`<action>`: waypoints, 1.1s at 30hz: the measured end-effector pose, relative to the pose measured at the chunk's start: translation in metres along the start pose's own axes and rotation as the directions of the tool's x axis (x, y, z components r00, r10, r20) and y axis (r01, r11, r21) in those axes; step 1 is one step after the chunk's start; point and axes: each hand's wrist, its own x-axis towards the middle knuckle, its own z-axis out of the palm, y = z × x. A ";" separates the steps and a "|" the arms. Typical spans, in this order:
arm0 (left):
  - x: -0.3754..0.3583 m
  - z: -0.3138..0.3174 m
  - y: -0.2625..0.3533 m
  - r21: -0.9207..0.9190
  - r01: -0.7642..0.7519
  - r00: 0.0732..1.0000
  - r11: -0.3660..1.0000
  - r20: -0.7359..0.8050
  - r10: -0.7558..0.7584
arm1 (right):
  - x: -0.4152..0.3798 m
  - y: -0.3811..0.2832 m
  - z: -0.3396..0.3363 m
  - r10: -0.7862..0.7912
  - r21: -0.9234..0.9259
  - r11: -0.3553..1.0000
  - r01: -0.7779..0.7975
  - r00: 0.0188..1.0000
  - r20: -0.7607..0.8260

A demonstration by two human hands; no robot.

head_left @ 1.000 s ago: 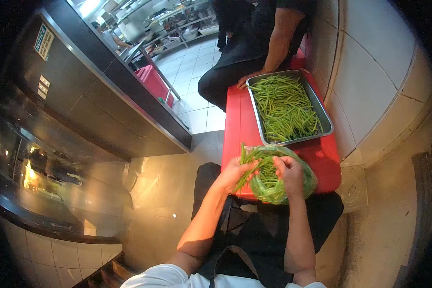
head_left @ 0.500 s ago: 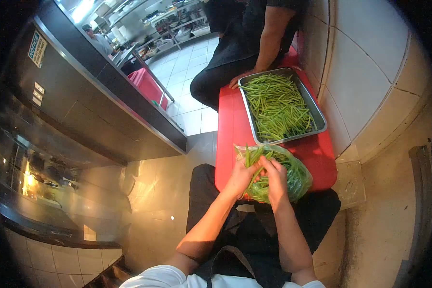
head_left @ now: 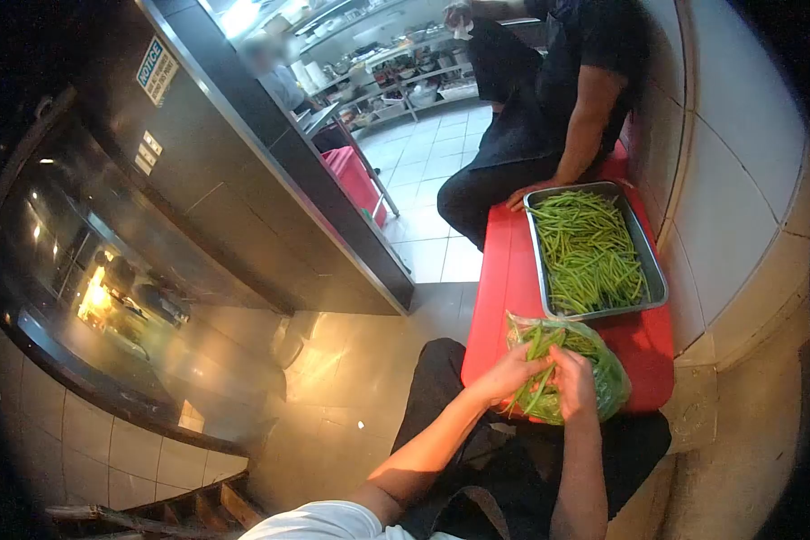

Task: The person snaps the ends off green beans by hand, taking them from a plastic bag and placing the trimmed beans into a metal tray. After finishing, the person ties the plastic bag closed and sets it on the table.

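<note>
My left hand [head_left: 509, 376] is closed around a small bunch of green beans [head_left: 540, 342], whose ends stick out past the fingers. Close against it, my right hand [head_left: 574, 385] pinches at the same bunch, though its fingertips are partly hidden. Both hands are over a translucent green plastic bag [head_left: 614, 389] with more beans inside, at the near end of a red bench-like surface [head_left: 506, 274]. Just beyond the bag, a rectangular metal tray [head_left: 659, 286] is full of green beans lying loose.
Another person [head_left: 594, 99] in dark clothes sits at the far end, one hand beside the tray. A tiled wall [head_left: 738, 180] runs along the right. On the left stand a dark partition [head_left: 243, 207] and a curved glass case. Shelving and a second person are farther back.
The camera view has swung left, so everything appears farther right and lower. My hands stay together over the bag with beans between the fingers.
</note>
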 end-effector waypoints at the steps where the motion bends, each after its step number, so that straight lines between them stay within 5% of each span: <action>1: 0.000 0.000 -0.002 -0.010 0.000 1.000 1.000 0.002 0.000 | 0.001 -0.001 0.003 -0.021 -0.028 0.999 0.022 1.000 0.010; 12: -0.002 -0.004 0.002 -0.172 0.149 0.985 0.974 -0.054 -0.161 | -0.005 0.006 0.017 -0.005 0.035 0.999 0.011 0.987 -0.158; 23: -0.004 -0.001 0.008 -0.289 0.164 0.976 0.943 -0.091 -0.197 | -0.005 0.001 0.015 0.024 0.085 0.996 -0.017 0.997 -0.075; 29: -0.008 -0.005 0.013 -0.304 0.175 0.984 0.937 0.020 -0.177 | -0.001 0.006 0.015 -0.003 0.132 0.991 0.013 0.997 -0.076; 33: -0.009 0.007 0.023 -0.376 0.138 0.982 0.916 -0.070 -0.177 | -0.006 -0.001 0.021 0.006 0.145 0.989 0.006 0.996 -0.087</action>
